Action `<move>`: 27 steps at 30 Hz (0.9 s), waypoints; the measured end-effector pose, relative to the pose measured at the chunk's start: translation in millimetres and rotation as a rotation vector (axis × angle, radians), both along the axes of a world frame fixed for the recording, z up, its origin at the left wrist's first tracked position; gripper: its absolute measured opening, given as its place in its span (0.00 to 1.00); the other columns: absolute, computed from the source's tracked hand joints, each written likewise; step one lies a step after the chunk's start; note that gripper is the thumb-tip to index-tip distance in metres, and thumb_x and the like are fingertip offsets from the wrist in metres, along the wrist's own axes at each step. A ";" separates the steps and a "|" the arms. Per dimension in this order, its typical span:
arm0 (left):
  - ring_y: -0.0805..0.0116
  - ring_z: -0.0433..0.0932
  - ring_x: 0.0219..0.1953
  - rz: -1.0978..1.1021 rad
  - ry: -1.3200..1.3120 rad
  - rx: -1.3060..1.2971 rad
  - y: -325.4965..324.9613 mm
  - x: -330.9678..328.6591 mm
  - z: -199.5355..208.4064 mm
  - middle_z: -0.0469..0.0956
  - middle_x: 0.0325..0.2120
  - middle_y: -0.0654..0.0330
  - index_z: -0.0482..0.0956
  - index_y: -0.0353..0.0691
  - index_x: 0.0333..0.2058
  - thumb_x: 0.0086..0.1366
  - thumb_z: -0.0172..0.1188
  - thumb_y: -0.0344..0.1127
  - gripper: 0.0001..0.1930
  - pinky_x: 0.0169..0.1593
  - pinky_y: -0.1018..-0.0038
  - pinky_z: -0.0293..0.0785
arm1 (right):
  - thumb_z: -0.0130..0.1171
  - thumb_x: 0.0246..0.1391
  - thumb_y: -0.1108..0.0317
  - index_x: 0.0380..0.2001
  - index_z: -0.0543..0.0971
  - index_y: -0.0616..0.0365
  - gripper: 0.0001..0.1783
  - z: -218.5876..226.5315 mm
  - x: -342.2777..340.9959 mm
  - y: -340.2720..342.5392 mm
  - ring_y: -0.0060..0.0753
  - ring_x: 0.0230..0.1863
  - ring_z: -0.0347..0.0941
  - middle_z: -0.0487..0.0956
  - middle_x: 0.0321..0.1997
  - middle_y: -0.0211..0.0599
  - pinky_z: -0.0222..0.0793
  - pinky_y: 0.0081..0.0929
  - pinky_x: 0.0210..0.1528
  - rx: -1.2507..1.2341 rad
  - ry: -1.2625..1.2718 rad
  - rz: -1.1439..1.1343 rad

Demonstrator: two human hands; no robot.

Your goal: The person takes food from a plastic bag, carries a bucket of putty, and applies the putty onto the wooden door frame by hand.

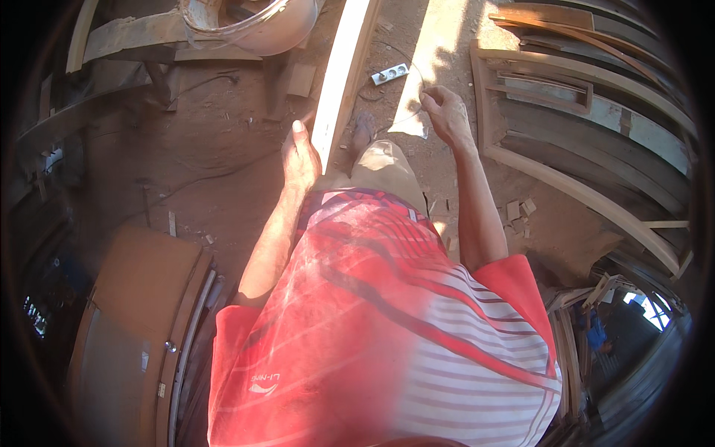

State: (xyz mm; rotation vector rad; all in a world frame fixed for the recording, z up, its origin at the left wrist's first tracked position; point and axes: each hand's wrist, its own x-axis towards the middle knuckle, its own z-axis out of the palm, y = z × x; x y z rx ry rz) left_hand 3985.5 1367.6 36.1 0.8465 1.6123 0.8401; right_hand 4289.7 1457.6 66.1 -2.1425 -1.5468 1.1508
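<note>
A long pale wooden beam runs away from me, its top face bright in the sun. My left hand is at the near end of the beam, gripping its left side with the thumb pointing up; the other fingers are partly hidden. Out to the right, my right hand is raised with its fingers curled together. A thin dark line, perhaps a cable, passes close to those fingertips, but what they pinch is too small to make out. Between the hands and farther off, a white power strip lies on the ground.
At the far left, a whitish bucket stands on wooden pieces. Wooden frames lean along the right side. A brown door-like panel is at the lower left. Wood offcuts and a dark cable lie on the dirt floor.
</note>
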 end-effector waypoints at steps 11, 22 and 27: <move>0.61 0.78 0.57 -0.053 -0.139 0.135 7.0 9.0 -12.7 0.82 0.51 0.48 0.78 0.29 0.58 0.81 0.34 0.63 0.39 0.63 0.64 0.70 | 0.61 0.61 0.57 0.41 0.84 0.67 0.20 -137.6 44.7 -223.7 0.36 0.36 0.85 0.87 0.33 0.45 0.76 0.35 0.44 -0.298 -0.074 -0.305; 0.54 0.77 0.58 -0.144 0.017 0.148 19.8 25.4 4.0 0.81 0.53 0.46 0.79 0.31 0.57 0.82 0.38 0.54 0.31 0.63 0.62 0.69 | 0.64 0.58 0.56 0.40 0.86 0.65 0.20 -134.9 18.3 -320.9 0.41 0.40 0.85 0.87 0.36 0.49 0.77 0.39 0.46 -0.447 -0.218 -0.341; 0.51 0.78 0.58 -0.202 0.011 0.210 21.2 22.1 0.4 0.80 0.55 0.43 0.78 0.32 0.58 0.81 0.41 0.51 0.28 0.63 0.61 0.70 | 0.61 0.62 0.58 0.45 0.84 0.67 0.20 -94.8 -10.9 -242.1 0.35 0.39 0.85 0.87 0.36 0.45 0.77 0.35 0.45 -0.385 -0.008 -0.381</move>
